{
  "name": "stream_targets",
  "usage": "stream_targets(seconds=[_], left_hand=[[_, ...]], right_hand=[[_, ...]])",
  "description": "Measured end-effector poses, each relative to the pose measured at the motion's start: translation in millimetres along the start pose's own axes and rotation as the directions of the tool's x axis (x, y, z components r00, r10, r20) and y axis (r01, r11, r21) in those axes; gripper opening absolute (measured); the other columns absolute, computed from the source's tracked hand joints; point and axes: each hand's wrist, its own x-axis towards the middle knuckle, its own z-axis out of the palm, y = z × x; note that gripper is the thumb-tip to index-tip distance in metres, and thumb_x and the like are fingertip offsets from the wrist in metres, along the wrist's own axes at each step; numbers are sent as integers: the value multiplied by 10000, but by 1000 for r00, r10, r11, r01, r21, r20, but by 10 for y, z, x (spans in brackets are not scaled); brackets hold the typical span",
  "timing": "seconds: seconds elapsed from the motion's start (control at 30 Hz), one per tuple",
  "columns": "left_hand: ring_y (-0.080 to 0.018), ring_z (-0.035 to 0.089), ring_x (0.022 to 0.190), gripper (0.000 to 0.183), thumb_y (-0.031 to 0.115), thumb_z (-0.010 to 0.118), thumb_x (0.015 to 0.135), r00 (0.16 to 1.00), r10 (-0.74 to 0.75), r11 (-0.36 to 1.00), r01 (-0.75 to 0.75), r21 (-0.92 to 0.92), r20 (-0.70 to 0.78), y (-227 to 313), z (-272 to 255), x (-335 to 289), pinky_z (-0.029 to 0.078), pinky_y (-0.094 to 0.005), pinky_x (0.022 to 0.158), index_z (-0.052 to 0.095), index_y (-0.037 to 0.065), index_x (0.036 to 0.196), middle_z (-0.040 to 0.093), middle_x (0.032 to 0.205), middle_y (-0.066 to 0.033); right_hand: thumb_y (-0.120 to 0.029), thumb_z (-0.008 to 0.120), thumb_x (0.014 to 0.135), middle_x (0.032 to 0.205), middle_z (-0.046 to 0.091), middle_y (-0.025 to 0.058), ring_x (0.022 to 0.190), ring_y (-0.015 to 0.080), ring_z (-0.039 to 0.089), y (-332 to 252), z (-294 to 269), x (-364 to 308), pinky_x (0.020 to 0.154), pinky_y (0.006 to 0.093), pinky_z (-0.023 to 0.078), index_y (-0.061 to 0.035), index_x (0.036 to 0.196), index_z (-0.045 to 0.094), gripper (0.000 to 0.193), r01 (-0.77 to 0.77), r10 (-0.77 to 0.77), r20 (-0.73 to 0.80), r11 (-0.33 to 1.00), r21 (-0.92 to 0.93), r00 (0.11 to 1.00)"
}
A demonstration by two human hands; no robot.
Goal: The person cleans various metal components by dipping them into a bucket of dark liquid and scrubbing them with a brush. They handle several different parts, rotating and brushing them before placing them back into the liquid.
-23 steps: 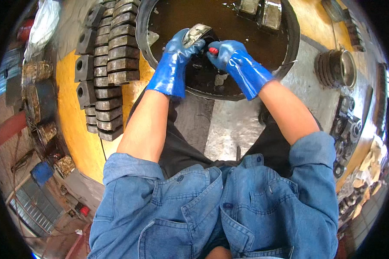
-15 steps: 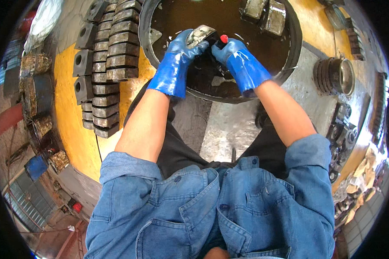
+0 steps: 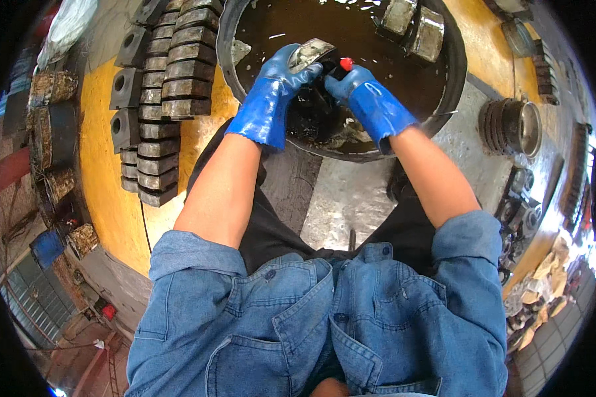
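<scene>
My left hand (image 3: 278, 74), in a long blue rubber glove, is closed around a metal block (image 3: 310, 54) with a pale, wet top face. It is held over a round black tub (image 3: 457, 73) of brown liquid (image 3: 351, 33). My right hand (image 3: 352, 82), gloved alike, is closed on a red-ended tool (image 3: 346, 64) beside the block. The tool's working end is hidden against the dark side of the block, so its kind does not show. Two more metal blocks, one (image 3: 398, 16) beside the other (image 3: 426, 34), sit at the tub's far right.
To the left, long rows of dark metal blocks (image 3: 186, 88) stand on a yellow surface (image 3: 109, 198), next to blocks with round holes (image 3: 125, 87). Stacked metal rings (image 3: 512, 127) lie at the right, with dark round parts (image 3: 524, 215) nearer me.
Both hands keep their grips, and the right one has shifted slightly against the block. The whole view has tilted a little. Pale foam near the tub's near edge has changed shape.
</scene>
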Motion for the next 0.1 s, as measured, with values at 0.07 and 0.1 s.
stream_targets(seconds=[0.07,0.1], left_hand=[[-276,687,1254,756,373,890,884,999,-31,999,31,31,-15,2,21,-6,527,-408,1092,595,30,1490,719,1367,-177],[-276,687,1254,756,373,890,884,999,-31,999,32,29,-21,3,4,-7,527,-408,1092,595,30,1490,719,1367,-177]], right_hand=[[-541,675,933,1214,772,234,1172,252,749,-108,-13,-98,1033,423,570,-32,1288,725,622,133,-135,9,964,-232,991],[-509,761,894,1272,751,250,1234,272,728,-203,-47,-137,1068,417,563,-100,1526,591,772,165,-145,85,931,-325,986]])
